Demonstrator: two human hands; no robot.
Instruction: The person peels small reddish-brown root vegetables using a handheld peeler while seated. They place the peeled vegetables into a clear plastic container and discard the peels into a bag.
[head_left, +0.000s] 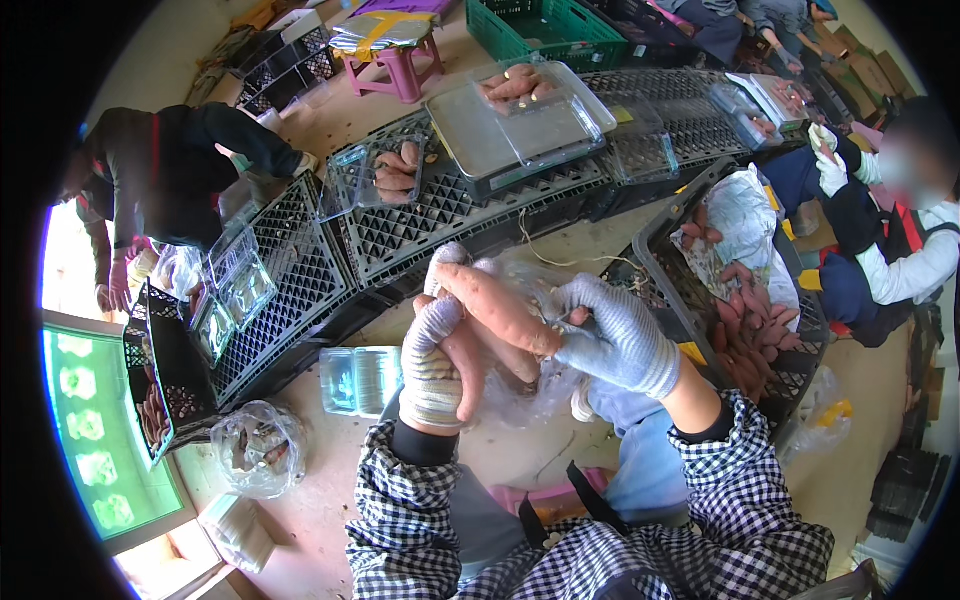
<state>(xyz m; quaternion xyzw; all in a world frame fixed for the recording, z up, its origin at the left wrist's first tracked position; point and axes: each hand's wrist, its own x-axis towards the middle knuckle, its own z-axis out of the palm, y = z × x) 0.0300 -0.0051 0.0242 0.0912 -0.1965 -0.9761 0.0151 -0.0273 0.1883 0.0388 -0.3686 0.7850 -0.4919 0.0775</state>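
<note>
My left hand (435, 352), in a striped knit glove, is closed around several sweet potatoes (463, 367). One long sweet potato (495, 304) lies across the top of the bunch, its lower end at the fingers of my right hand (619, 337). That hand wears a grey knit glove; thumb and fingers are at the root's end, and a small reddish piece shows between them. Below and behind the hands is a clear plastic bag (517, 397), partly hidden. Past my hands, a clear clamshell box (394, 176) of sweet potatoes sits on upturned black crates (465, 221).
A black crate (660, 262) with sweet potatoes and paper stands at right, a gloved person (885, 217) beyond it. Another person (172, 172) bends at left. A scale (517, 135) bears a filled box. Stacked clear boxes (360, 381) and a scrap bag (259, 450) lie on the floor.
</note>
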